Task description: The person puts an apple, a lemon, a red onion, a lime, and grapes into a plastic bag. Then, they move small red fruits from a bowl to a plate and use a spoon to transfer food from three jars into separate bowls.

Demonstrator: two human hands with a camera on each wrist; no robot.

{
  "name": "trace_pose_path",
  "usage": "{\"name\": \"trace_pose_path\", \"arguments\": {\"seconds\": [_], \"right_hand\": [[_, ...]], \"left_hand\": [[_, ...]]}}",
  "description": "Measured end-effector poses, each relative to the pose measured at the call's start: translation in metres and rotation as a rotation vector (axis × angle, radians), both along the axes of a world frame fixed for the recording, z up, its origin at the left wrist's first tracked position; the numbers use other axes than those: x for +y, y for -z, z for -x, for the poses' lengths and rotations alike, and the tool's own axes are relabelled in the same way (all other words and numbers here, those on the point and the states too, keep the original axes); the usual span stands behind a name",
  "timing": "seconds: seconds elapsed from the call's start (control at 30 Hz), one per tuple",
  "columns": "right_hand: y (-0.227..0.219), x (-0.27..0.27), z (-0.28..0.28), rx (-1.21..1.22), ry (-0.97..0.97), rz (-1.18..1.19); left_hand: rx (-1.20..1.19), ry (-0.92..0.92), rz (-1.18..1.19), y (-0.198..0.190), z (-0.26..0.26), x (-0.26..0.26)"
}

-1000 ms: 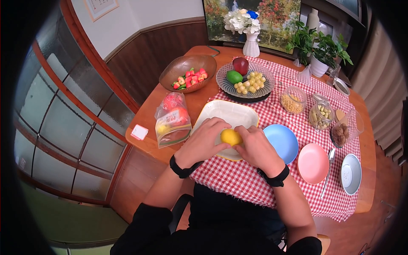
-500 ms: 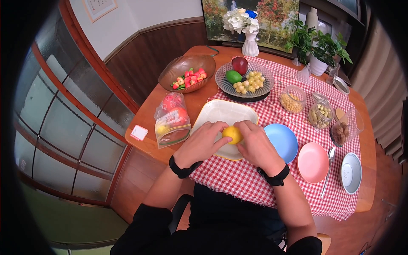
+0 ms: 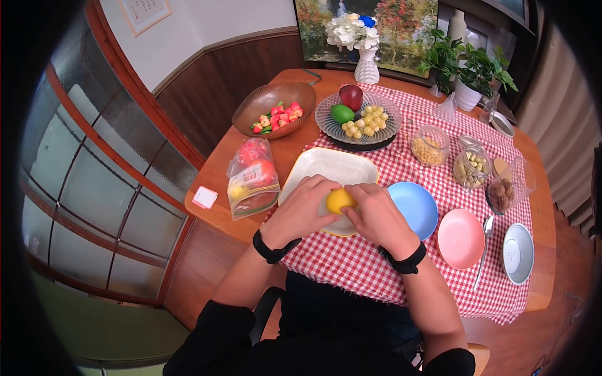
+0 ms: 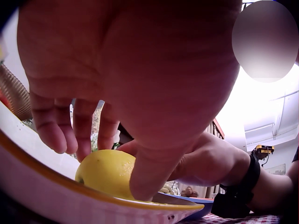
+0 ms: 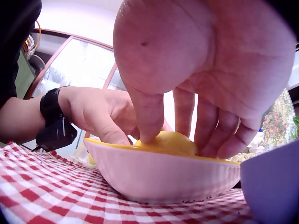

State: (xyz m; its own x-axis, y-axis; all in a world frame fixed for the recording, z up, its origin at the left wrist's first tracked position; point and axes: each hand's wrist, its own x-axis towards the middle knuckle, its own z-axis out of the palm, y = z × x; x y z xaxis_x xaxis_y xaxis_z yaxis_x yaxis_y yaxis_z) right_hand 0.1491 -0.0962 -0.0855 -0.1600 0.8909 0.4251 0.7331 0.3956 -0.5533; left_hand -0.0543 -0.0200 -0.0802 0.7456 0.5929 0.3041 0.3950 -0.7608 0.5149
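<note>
Left hand [image 3: 306,207] and right hand [image 3: 379,214] both hold a smooth, oval yellow lemon [image 3: 340,202], which sits between them, thumbs nearer the body and fingers beyond. It lies low, behind the near rim of a white, rectangular dish with a yellow edge [image 3: 326,164]; contact with the dish floor cannot be confirmed. Judgement: light, even pressure from both sides should suit, since smooth skin may slip or roll. Thumbs should clear the near rim. Right of the right hand, a shallow, round blue bowl [image 3: 414,205] stands just beside the dish and limits sideways travel; left of the left hand, a clear plastic zip bag [image 3: 257,178] does likewise. Best room appears ahead of both hands, over the dish's far half.
</note>
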Motion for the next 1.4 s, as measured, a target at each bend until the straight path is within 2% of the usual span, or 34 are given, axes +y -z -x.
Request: {"name": "trace_pose_path", "arguments": {"seconds": [0.13,0.2,0.23,0.33,0.4,0.7,0.83,0.93,1.0,1.03,1.1,1.27,1.33,1.4], "right_hand": [[-0.003,-0.001,0.001,-0.009,0.007,0.070],[-0.006,-0.001,0.001,0.015,0.022,0.063],[-0.007,-0.002,0.001,0.016,0.022,0.063],[-0.008,-0.003,0.001,0.040,0.015,0.035],[-0.005,-0.002,-0.001,0.040,-0.021,-0.038],[-0.012,-0.005,-0.001,-0.007,0.043,0.071],[-0.010,-0.004,-0.001,0.005,0.038,0.093],[-0.006,-0.002,0.001,0.060,0.059,-0.029],[-0.006,0.000,0.000,0.116,0.102,-0.070],[-0.007,0.000,-0.001,0.115,0.097,-0.070],[-0.011,0.000,-0.001,0.154,0.129,-0.008],[-0.018,-0.001,0.007,0.117,0.098,0.055],[-0.026,-0.003,0.013,0.102,0.082,0.069],[-0.034,-0.001,0.025,0.085,0.016,0.136]], "left_hand": [[-0.049,-0.007,-0.050,0.006,-0.002,-0.001],[0.078,-0.060,0.149,-0.004,-0.002,-0.005],[0.079,-0.060,0.149,-0.004,-0.002,-0.005],[0.100,-0.067,0.142,-0.001,-0.002,-0.003],[0.047,-0.009,-0.005,0.001,0.000,0.002],[-0.022,0.025,-0.026,0.002,-0.003,0.000],[0.003,0.002,-0.045,0.000,-0.003,0.001],[-0.024,-0.067,-0.051,-0.006,0.002,-0.003],[-0.107,-0.168,-0.175,-0.010,0.011,-0.006],[-0.108,-0.173,-0.175,-0.013,0.018,-0.008],[-0.109,-0.329,-0.106,-0.021,0.034,-0.016],[-0.191,-0.357,-0.151,-0.028,0.087,-0.030],[-0.103,-0.369,-0.295,-0.029,0.108,-0.038],[-0.089,-0.401,-0.261,-0.020,0.124,-0.040]]}}
